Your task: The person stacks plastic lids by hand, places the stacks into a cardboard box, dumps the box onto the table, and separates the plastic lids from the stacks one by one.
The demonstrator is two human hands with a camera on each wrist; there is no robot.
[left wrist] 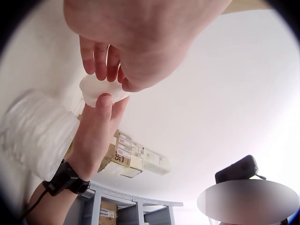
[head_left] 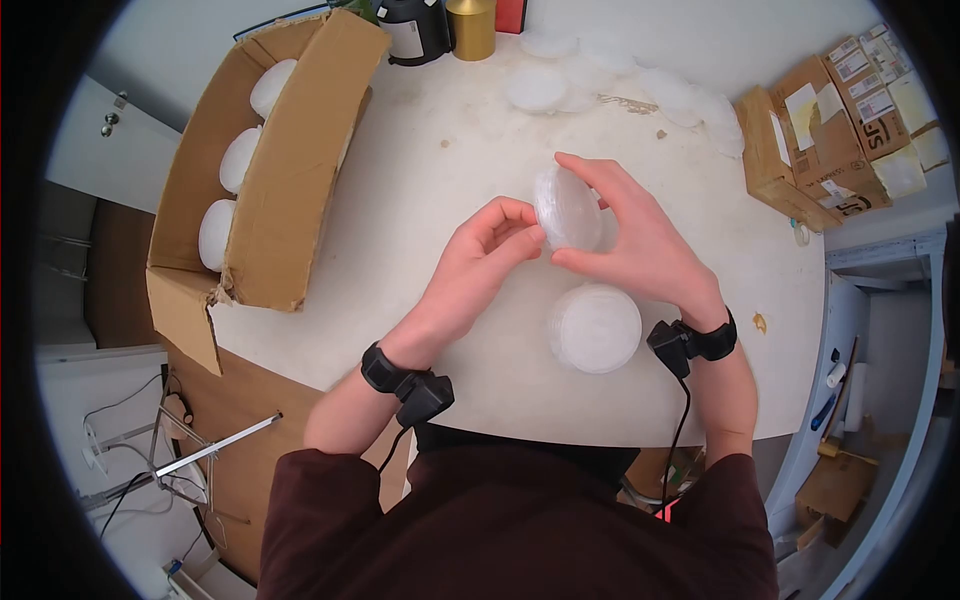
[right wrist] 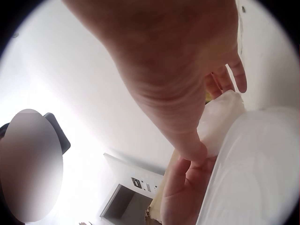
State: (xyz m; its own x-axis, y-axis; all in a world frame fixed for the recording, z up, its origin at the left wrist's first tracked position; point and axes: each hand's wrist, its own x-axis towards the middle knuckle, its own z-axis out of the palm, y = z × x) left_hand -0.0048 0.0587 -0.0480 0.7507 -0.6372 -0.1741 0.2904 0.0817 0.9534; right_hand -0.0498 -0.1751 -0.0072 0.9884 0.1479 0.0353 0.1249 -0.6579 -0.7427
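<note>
Between my hands is a short stack of translucent white plastic discs, like round lids (head_left: 568, 208), tilted up on edge above the table. My right hand (head_left: 648, 238) grips it from the right, thumb at the near edge and fingers at the far edge. At its left side, my left hand (head_left: 485, 258) pinches the rim with thumb and fingertips. A taller stack of the same discs (head_left: 597, 328) stands on the table just below my right hand; the left wrist view shows its layered side (left wrist: 40, 133).
To the left, a long open cardboard box (head_left: 290, 200) holds several white disc stacks (head_left: 216, 235). Loose discs (head_left: 540, 88) lie along the back of the white table (head_left: 420, 200), near a black container (head_left: 412, 30) and a gold one (head_left: 471, 28). Cardboard boxes (head_left: 815, 140) stand at the right.
</note>
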